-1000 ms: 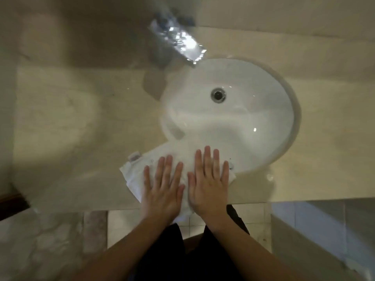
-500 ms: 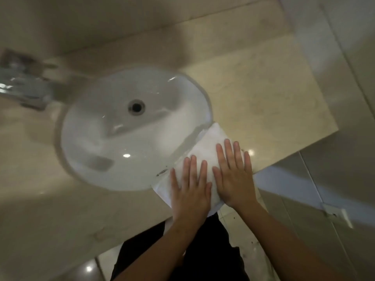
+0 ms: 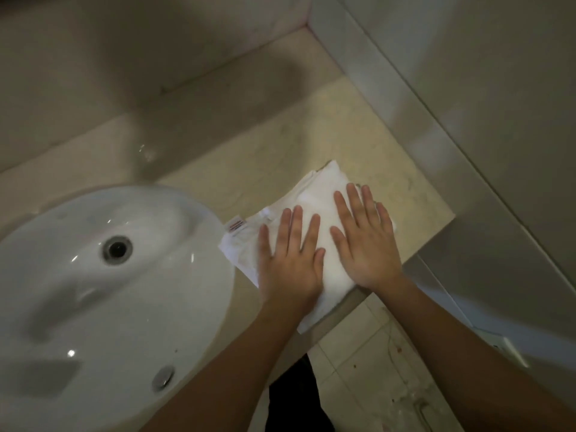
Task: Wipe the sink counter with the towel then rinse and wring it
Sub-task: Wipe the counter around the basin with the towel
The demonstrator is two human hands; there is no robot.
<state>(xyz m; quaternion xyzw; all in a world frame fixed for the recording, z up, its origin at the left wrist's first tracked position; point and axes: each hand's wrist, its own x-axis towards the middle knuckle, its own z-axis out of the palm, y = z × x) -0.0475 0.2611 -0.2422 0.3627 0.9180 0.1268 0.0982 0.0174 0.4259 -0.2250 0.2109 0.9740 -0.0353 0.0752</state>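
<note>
Here, one white oval ceramic sink [image 3: 93, 275] sits left. Beside its rim, one folded white cloth towel [image 3: 321, 194] overhangs the front edge of the beige stone worktop [image 3: 280, 145]. The left hand [image 3: 290, 263] and right hand [image 3: 364, 244] press it, fingers straight; bare worktop lies beyond.

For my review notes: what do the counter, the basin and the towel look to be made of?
The counter looks like polished beige stone, perhaps marble: faint veining, soft sheen. The basin seems glazed white ceramic, given its sharp highlights. The towel is white woven cloth with soft folds and a sewn label; the fibre cannot be told.
</note>
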